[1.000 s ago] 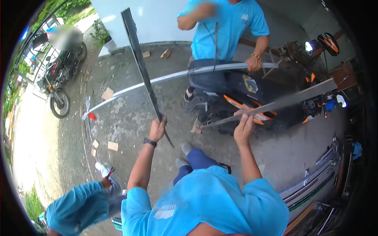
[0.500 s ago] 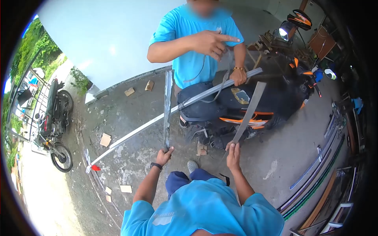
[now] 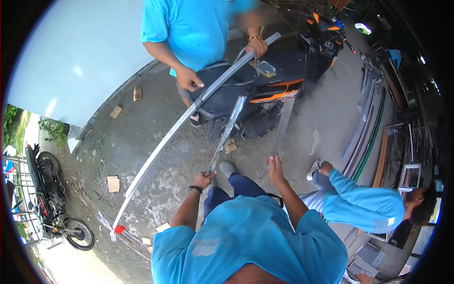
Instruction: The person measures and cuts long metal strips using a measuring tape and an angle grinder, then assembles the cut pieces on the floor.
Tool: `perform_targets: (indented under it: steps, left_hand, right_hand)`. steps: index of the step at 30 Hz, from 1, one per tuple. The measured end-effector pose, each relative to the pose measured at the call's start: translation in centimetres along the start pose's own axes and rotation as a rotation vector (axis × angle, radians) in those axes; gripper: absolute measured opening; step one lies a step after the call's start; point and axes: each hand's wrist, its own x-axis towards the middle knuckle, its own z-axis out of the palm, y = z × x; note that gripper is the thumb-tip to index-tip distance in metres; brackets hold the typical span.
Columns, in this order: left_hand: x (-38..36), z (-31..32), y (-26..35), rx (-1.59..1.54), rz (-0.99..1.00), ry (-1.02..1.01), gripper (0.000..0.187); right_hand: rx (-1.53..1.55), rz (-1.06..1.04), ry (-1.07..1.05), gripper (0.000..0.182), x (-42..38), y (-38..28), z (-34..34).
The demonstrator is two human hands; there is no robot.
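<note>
Strips: two flat metal lengths, one per hand, head view only. Left hand [image 3: 204,180] is closed around the lower end of the left strip [image 3: 228,132], which runs up and away from it toward the motorcycle [image 3: 279,71]. Right hand [image 3: 275,169] has fingers extended, pressed against the bottom end of the right strip [image 3: 283,125], which rises almost straight from it; whether it truly grips, cannot tell. Judgement: a firmer wrap on the right would steady that length. Beyond both hands, a standing person's hand [image 3: 189,79] rests on a long curved rail [image 3: 189,113]. Right of the right hand, another person [image 3: 364,203] crouches.
</note>
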Motion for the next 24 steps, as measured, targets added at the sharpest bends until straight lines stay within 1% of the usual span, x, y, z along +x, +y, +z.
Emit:
perform_targets:
  steps: [1,3,7,8,11,14,16,18,19,20,24]
  left_hand:
    - [0.2,0.2,-0.6,-0.021,0.001,-0.018,0.070]
    - [0.4,0.6,-0.5,-0.062,-0.002,-0.051,0.070]
    - [0.5,1.8,0.4,-0.055,0.104,0.002,0.071]
    - [-0.5,1.5,2.4,-0.064,0.112,-0.020,0.073]
    - [-1.6,2.2,7.7,-0.090,0.268,0.019,0.072]
    - [-0.2,4.0,13.0,-0.167,0.322,0.040,0.069]
    - [-0.9,4.6,19.3,-0.274,0.438,0.015,0.068]
    - [-1.1,6.1,23.9,-0.287,0.510,0.074,0.066]
    - [-0.9,6.8,25.4,-0.289,0.542,0.101,0.066]
    - [-0.2,7.3,26.4,-0.280,0.568,0.084,0.066]
    - [1.5,9.0,28.8,-0.242,0.661,-0.044,0.067]
  right_hand:
    - [-0.021,0.035,0.004,0.040,-0.5,0.2,0.2]
    - [-0.016,0.034,-0.019,0.040,-1.4,0.7,0.5]
    - [0.021,0.061,-0.011,0.040,-2.2,1.1,0.0]
    - [0.016,0.066,0.009,0.040,-2.2,1.4,-0.5]
    - [0.016,0.074,0.068,0.040,-2.6,2.8,-3.0]
    - [0.053,0.056,0.128,0.040,-2.9,3.7,-6.7]
    - [0.119,0.042,0.166,0.040,-3.0,4.3,-8.9]
    - [0.151,0.061,0.203,0.041,-3.1,4.7,-10.8]
    - [0.169,0.077,0.222,0.041,-3.2,5.0,-11.8]
    - [0.160,0.055,0.227,0.041,-3.2,5.5,-12.8]
    - [0.115,0.022,0.275,0.041,-4.7,6.6,-17.4]
